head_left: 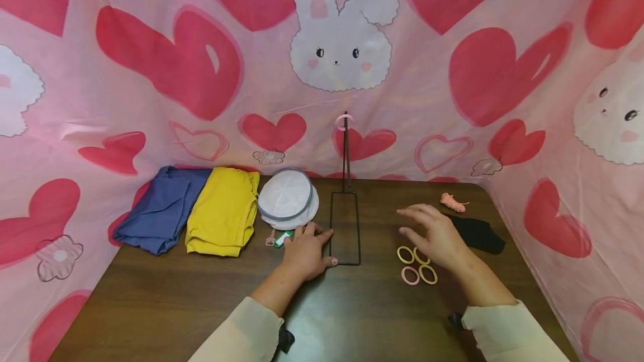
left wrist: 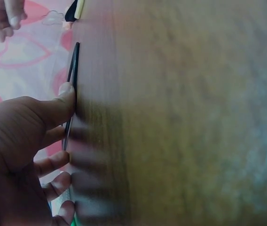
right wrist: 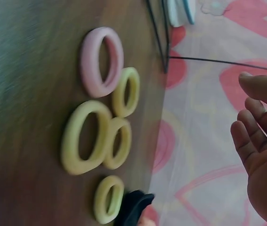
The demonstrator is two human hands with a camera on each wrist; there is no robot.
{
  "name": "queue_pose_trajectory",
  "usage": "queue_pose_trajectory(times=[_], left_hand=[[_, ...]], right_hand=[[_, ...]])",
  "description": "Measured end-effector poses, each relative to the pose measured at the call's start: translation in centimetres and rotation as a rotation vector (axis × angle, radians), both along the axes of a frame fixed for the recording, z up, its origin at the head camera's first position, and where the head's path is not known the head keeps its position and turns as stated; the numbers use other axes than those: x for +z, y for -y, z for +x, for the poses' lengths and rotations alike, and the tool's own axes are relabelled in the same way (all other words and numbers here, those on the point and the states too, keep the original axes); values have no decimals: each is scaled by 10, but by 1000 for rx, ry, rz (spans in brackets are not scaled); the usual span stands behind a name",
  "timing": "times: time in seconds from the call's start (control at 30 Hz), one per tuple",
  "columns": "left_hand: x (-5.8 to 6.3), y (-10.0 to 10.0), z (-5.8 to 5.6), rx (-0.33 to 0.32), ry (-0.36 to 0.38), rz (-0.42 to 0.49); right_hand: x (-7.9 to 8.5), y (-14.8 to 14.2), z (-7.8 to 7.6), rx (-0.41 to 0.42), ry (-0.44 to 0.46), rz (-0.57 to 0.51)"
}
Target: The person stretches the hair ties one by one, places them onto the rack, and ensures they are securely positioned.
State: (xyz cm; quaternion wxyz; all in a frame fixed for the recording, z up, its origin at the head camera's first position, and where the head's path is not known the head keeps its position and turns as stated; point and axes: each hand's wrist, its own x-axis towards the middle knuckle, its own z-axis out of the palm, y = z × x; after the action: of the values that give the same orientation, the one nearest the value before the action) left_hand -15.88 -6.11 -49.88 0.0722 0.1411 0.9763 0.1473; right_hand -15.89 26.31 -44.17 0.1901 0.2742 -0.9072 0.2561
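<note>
The left hand [head_left: 308,250] is being laid down at the left side of the black wire stand [head_left: 348,180], fingers spread pretty wide, with the base frame being touched by the thumb and index finger, not gripped as far as can be seen. The stand's base is being supported flat on the tabletop [head_left: 201,306] around the middle, the upright's at the far end, and up near its top a pink ring [head_left: 338,122] is being carried.

The right hand [head_left: 436,236] is being held up in the air over on the right, nothing in it, fingers loosely stretched to the left. Just below, a little cluster of yellow rings [right wrist: 72,136] plus one pink one is being shown; four yellows can be counted from the right wrist, one being mostly covered by the hand from above.

Farther right, a black cloth [head_left: 480,234] is being partly hidden by that hand, with an orange cord bundle [head_left: 453,203] beyond it. Over on the far left, folded blue cloth [head_left: 161,208] and yellow cloth [head_left: 221,211] are being lined up beside a white round cloth item [head_left: 285,194].
</note>
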Motion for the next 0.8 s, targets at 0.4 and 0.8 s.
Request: queue_pose_trajectory(times=[0.4, 0.8], left_hand=[[0, 0, 2, -2, -24, 9], [-1, 1, 2, -7, -27, 12]], right_hand=[[-21, -20, 6, 89, 103, 125], [-31, -26, 9, 123, 262, 212]])
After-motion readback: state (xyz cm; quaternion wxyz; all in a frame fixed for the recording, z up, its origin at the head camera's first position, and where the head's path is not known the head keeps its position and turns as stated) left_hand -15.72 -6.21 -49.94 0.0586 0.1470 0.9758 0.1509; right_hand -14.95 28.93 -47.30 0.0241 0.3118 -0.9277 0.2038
